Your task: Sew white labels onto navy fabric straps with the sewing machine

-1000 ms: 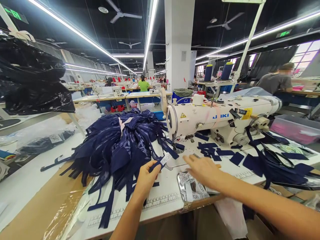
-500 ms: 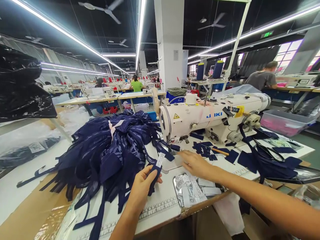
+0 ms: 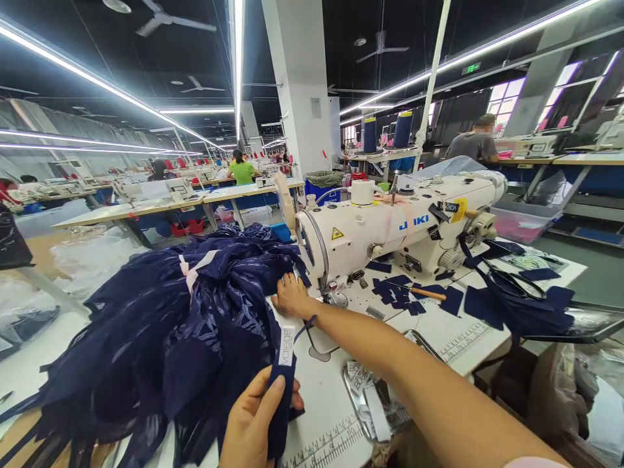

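Note:
My left hand (image 3: 258,413) pinches a navy fabric strap (image 3: 281,416) between thumb and fingers. A white label (image 3: 286,346) with grey lettering lies on the strap's upper part. My right hand (image 3: 294,297) reaches across to the right edge of a big navy fabric bundle (image 3: 224,338), left of the sewing machine's needle end. Its fingers are curled, and what they grip is hidden. The white sewing machine (image 3: 361,227) stands just beyond. Under my right forearm, a metal tray (image 3: 351,404) holds loose white labels (image 3: 375,409), partly covered by the arm.
Small navy pieces (image 3: 400,296) and a wooden-handled tool (image 3: 429,294) lie beside the machine. More navy fabric (image 3: 526,312) is at the right. A printed ruler (image 3: 326,445) runs along the table's front edge. Thread cones (image 3: 402,132) stand behind; people work farther back.
My right hand has moved left from beside the needle area to the bundle's edge. My left hand, still holding the labelled strap, is lower in view. The camera has turned right.

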The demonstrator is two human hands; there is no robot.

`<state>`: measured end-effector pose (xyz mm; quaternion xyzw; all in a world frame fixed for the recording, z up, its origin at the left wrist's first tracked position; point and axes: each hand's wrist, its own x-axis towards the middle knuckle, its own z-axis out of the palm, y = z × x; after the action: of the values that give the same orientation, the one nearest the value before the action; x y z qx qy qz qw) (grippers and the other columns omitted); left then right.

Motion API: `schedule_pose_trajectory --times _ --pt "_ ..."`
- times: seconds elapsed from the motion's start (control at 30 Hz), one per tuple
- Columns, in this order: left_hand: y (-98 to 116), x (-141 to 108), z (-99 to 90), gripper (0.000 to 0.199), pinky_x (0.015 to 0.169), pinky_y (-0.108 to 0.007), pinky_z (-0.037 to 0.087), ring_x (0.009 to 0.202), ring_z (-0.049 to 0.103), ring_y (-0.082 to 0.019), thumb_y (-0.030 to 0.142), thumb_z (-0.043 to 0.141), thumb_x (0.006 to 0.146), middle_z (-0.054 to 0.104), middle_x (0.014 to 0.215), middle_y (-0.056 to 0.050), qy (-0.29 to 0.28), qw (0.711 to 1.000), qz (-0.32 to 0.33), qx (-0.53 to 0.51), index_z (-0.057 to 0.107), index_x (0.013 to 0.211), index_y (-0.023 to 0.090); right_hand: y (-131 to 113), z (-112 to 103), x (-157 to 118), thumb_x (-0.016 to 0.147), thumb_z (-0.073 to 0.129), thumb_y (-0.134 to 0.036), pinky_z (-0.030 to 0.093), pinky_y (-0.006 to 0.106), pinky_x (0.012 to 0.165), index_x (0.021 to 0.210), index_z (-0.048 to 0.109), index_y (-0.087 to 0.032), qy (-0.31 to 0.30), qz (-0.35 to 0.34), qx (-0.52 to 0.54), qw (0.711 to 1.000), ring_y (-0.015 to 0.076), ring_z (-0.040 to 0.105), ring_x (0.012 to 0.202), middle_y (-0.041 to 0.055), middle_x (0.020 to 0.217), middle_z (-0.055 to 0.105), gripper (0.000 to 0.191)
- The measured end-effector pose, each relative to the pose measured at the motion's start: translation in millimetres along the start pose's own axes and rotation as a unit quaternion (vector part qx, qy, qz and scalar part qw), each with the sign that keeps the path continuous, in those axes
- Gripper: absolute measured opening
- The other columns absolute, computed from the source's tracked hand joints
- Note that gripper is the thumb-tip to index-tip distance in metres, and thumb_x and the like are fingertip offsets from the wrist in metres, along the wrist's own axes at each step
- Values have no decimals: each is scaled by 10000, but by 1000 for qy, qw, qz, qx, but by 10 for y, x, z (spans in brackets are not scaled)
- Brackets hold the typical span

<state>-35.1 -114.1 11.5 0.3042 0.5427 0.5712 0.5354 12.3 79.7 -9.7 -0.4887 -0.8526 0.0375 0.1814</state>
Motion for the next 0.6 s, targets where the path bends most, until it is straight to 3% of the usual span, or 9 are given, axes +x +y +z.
schedule_pose_trajectory --times 0.1,0.2,0.33,0.4,0.47,0.53,0.6 --pt "-5 18 2 329 562 -195 455 544 574 -120 409 744 487 649 578 -13 -2 999 -23 -22 630 684 171 -10 4 82 848 399 -271 305 432 943 1153 404 19 4 -1 -1 1000 294 298 1198 254 1253 371 421" --pt "-9 14 35 341 602 -208 466 609 611 -142 393 734 504 676 660 -36 -3 999 -30 -35 642 736 160 -3 -52 -87 833 421 -213 289 423 960 1161 391 18 -1 -38 -4 999 289 280 1213 251 1287 329 402" --pt "-19 11 109 335 669 -245 479 662 627 -168 412 687 553 683 717 -52 -4 998 -9 -58 653 745 140 181 -229 -596 766 454 -81 292 353 970 1093 464 -17 -29 -135 -9 990 250 310 1199 210 1280 364 333" --pt "-19 8 146 346 711 -260 479 736 625 -182 441 636 607 685 779 -69 -7 998 -15 -60 658 763 133 325 -368 -905 730 467 -49 318 367 937 953 541 -26 -53 -205 -15 977 266 374 1139 207 1148 477 236" --pt "-12 -4 191 348 748 -265 476 818 614 -193 447 581 661 681 831 -80 -7 998 -32 -58 659 782 130 440 -528 -1195 753 446 -73 356 378 882 830 569 -66 -80 -231 28 969 245 476 1005 161 976 565 145" --pt "0 -15 254 336 766 -283 478 870 603 -204 435 539 699 677 855 -76 -16 998 -38 -54 658 797 137 485 -673 -1418 809 386 -120 393 355 821 780 565 -109 -91 -190 134 968 200 526 894 104 861 595 182" --pt "4 -16 329 340 786 -315 478 909 589 -219 440 500 724 674 877 -65 -46 998 -16 -49 655 818 153 463 -764 -1543 865 324 -208 429 305 737 755 549 -131 -124 -97 293 943 157 554 793 65 795 601 262"
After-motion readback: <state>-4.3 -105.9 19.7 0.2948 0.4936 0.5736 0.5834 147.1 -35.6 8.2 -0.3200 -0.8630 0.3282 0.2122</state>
